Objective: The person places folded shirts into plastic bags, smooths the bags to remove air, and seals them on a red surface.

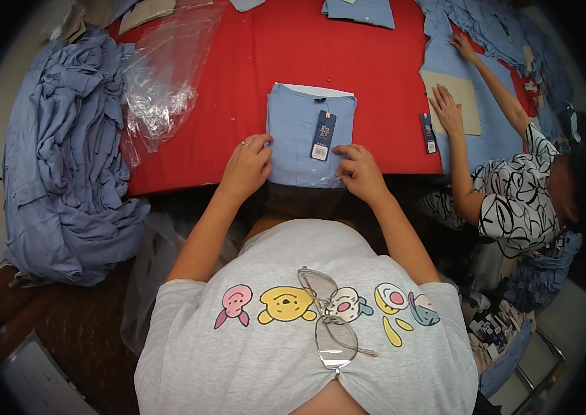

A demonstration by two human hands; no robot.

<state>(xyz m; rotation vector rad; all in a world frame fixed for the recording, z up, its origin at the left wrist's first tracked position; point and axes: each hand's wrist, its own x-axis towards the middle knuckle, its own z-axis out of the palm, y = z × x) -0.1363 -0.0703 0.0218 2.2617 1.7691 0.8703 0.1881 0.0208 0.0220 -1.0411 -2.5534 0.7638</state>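
Observation:
A folded light blue shirt (pixel 293 135) lies in front of me at the near edge of the red table, its lower end reaching past that edge. A dark hang tag (pixel 324 131) rests on its front, and a strip of white shows behind its top. Clear plastic (pixel 307 190) glints along the lower end; how far it wraps the shirt I cannot tell. My left hand (pixel 246 168) is closed at the shirt's left side, fingertips at the edge. At the lower right side my right hand (pixel 360 173) pinches the edge, its fingers curled.
Clear plastic bags (pixel 168 90) lie left on the red table (pixel 237 69), beside a tall heap of blue shirts (pixel 64 152). On the right a co-worker's hands (pixel 448 109) press a beige card (pixel 469 97) onto a spread blue shirt (pixel 493 83). Another folded shirt (pixel 360 12) lies far back.

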